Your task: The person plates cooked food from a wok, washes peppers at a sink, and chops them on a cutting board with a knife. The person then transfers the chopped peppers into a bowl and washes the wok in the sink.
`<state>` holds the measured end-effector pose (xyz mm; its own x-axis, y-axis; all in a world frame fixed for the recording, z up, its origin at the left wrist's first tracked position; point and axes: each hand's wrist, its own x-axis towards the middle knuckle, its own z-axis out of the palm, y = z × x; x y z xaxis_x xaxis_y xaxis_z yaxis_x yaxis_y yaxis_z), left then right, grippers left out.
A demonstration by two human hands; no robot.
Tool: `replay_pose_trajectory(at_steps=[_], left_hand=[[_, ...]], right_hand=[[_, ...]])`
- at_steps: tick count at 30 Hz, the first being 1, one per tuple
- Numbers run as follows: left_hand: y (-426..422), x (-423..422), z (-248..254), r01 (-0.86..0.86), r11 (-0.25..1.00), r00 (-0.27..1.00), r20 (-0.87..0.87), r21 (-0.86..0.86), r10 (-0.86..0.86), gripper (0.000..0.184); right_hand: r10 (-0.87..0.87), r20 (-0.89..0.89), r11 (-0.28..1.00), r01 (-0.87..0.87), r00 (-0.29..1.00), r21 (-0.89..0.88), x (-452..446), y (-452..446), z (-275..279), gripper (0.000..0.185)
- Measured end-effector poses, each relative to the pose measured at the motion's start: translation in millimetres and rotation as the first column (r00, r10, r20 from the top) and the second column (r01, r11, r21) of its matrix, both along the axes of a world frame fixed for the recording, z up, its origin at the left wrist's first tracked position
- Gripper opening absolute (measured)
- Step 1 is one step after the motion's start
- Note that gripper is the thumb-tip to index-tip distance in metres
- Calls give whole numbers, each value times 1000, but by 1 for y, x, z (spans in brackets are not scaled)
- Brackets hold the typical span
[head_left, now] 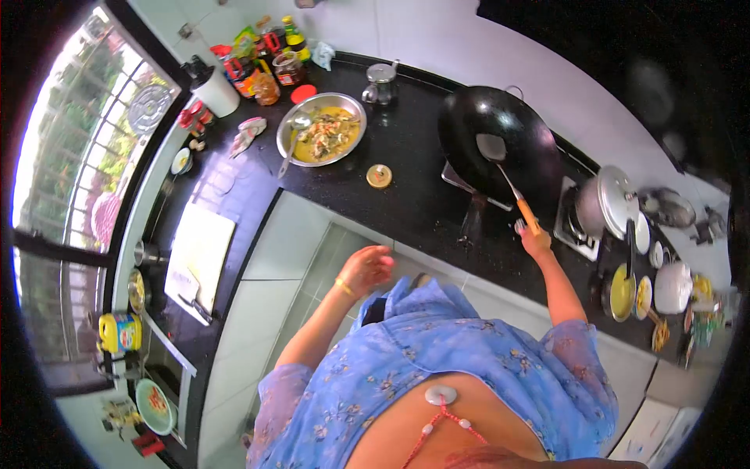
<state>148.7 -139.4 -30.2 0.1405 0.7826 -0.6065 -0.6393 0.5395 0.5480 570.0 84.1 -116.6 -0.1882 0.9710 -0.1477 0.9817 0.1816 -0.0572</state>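
My right hand [537, 241] is closed around the wooden handle of a wok spatula [512, 184]. The spatula's metal blade rests inside a large black wok [469, 125], which sits on the stove. Nothing but a sheen shows on the wok's dark inner surface. My left hand [366, 270] hangs in front of the counter edge, holding nothing, its fingers loosely bent and apart. Beyond it on the counter are a round gold lid [380, 177] and a steel bowl [358, 141] of yellow soupy food with a spoon [291, 148] leaning in it.
A pressure cooker [613, 202] stands right of the wok. Sauce bottles [295, 39] and a knife block [216, 95] line the back left. A glass jug [381, 84] is near the wall. On the left counter lie a white cutting board [199, 250] and a knife [195, 307].
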Motion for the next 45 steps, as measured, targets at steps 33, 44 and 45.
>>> replay_pose_trajectory(at_steps=[33,44,45], left_hand=[[-219,-114,-30,409,899,829,-475,159,-293,44],[-223,-116,-9,-60,996,933,-350,71,81,39],[-220,-111,-10,-97,992,924,-363,74,118,37]], right_hand=[[-459,-458,888,375,761,-267,-107,18,169,29],[-195,-148,914,125,969,-387,-55,26,307,24],[-198,-208,922,110,958,-371,-54,23,298,24]])
